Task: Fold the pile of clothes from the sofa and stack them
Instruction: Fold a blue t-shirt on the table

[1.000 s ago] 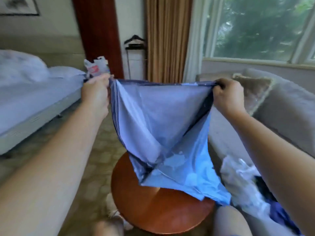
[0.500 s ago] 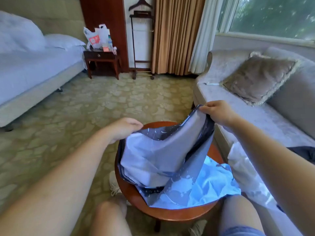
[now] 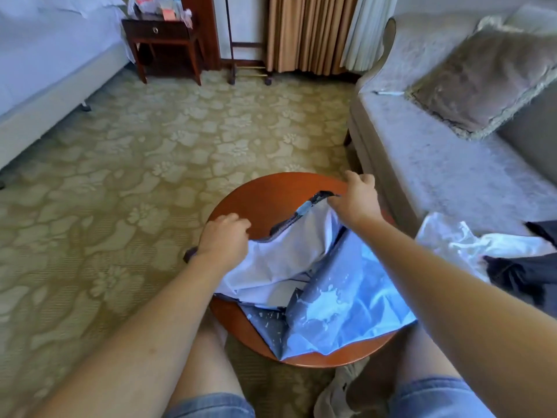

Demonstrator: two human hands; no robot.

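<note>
At garment (image 3: 331,306) edge: left hand (image 3: 224,240), right hand (image 3: 358,201)

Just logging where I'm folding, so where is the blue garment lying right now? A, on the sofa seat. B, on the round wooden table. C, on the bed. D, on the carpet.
B: the blue garment is spread over the round wooden table, with the left hand and the right hand holding its far edge.
</note>
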